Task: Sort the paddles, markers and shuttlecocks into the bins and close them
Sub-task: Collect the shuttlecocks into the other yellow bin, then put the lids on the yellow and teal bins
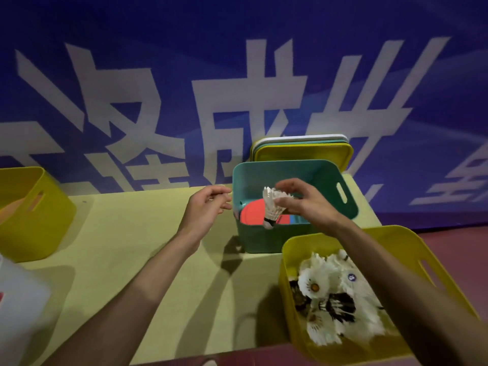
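At the far left, a left yellow bin (pixel 52 220) stood open on the desk (pixel 132 233). Something orange showed inside it, too dim to name, so I could not tell whether the markers were there. A white container (pixel 18 307) sat blurred at the near left corner.

The left hand (pixel 206 210) hovered just beside the teal bin (pixel 261 239), its grip loosely curled and holding nothing. Red paddles (pixel 252 215) lay inside that bin, so the paddle sorting looked done or nearly so.

Above the teal bin, the right hand (pixel 303 204) pinched a single shuttlecock (pixel 272 204) by its feathers, cork end down. It probably belonged in the right yellow bin (pixel 287 249), where a heap of shuttlecocks (pixel 335 294) already lay. No loose items showed on the desk.

No bin was closed: three lids (pixel 303 151), white, teal and yellow, leaned stacked behind the teal bin. Closing appeared to be the main work left.

The blue banner (pixel 237 75) behind carried large white Chinese characters. Only 成 read clearly; the others were cut off or distorted. A round blue sticker on one shuttlecock was too small to read.
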Demonstrator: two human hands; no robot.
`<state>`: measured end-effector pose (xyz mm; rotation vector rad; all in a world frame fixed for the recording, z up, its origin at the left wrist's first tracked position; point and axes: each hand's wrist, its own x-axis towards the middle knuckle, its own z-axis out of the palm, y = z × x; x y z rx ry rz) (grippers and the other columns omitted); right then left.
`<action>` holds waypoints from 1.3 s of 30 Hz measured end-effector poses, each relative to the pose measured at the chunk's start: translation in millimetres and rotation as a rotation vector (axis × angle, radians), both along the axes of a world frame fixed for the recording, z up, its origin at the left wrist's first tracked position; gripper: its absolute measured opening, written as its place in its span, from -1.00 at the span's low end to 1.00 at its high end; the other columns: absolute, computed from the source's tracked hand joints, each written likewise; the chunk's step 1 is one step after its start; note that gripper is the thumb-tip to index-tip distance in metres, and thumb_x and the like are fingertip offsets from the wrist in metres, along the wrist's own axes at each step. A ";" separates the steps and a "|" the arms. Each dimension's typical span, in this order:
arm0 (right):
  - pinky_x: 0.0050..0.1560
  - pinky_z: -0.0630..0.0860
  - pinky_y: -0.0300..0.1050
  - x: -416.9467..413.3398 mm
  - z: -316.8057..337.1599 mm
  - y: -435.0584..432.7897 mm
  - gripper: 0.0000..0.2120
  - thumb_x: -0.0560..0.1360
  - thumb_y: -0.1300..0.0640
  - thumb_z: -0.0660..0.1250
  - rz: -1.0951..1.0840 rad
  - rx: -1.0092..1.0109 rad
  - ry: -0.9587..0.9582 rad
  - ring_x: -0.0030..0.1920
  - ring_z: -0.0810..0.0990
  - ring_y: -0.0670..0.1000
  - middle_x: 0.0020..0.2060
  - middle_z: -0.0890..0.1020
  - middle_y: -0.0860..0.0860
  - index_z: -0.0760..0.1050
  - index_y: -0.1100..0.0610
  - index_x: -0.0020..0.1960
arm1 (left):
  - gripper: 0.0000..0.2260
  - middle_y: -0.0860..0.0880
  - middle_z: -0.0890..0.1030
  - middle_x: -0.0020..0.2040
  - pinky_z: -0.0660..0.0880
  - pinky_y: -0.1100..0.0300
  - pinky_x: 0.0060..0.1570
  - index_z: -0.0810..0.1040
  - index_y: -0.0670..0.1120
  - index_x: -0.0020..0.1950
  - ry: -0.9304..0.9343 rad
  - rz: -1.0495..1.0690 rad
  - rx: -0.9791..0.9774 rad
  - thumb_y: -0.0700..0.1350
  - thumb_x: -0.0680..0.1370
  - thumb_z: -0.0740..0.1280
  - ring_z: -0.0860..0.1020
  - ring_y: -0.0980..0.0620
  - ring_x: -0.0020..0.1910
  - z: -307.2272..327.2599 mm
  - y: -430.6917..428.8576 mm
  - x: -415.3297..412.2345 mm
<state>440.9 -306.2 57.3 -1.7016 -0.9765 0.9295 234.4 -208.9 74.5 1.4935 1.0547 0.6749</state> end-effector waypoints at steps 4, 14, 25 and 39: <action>0.04 0.60 -0.12 27.0 -3.0 -49.6 -0.65 0.47 0.14 0.41 0.008 -0.056 0.024 0.11 0.59 0.01 0.17 0.54 0.03 0.49 0.08 0.24 | -0.87 -0.03 0.64 -0.03 0.53 0.30 -0.15 0.59 0.01 -0.01 0.014 -0.051 0.025 -0.19 0.57 0.29 0.63 0.09 -0.10 3.7 -31.6 22.7; -0.04 0.61 -0.04 64.5 -19.7 -130.1 -0.53 0.42 0.04 0.47 0.049 -0.343 -0.186 0.01 0.60 0.04 0.11 0.51 0.01 0.44 0.11 0.28 | -0.84 -0.11 0.66 -0.07 0.51 0.12 0.00 0.61 -0.01 -0.06 0.030 -0.228 0.045 -0.23 0.56 0.28 0.65 -0.01 -0.09 3.7 -89.0 59.2; -0.14 0.63 -0.05 67.7 -20.3 -147.1 -0.58 0.48 0.01 0.40 0.202 -0.579 -0.427 -0.11 0.64 0.06 0.11 0.59 0.11 0.46 0.15 0.27 | -0.85 -0.06 0.66 -0.04 0.51 0.21 -0.04 0.61 -0.04 0.00 0.066 -0.350 0.023 -0.23 0.57 0.27 0.65 0.03 -0.07 0.4 -108.6 67.1; -0.20 0.56 -0.26 28.2 18.8 -84.4 -0.78 0.55 0.15 0.31 0.061 -0.302 -0.539 -0.12 0.60 -0.04 -0.02 0.63 0.01 0.54 0.16 0.17 | -0.85 -0.05 0.64 -0.03 0.54 0.22 -0.01 0.59 -0.03 0.05 -0.045 -0.335 0.065 -0.21 0.58 0.26 0.63 0.05 -0.06 14.3 -39.7 29.5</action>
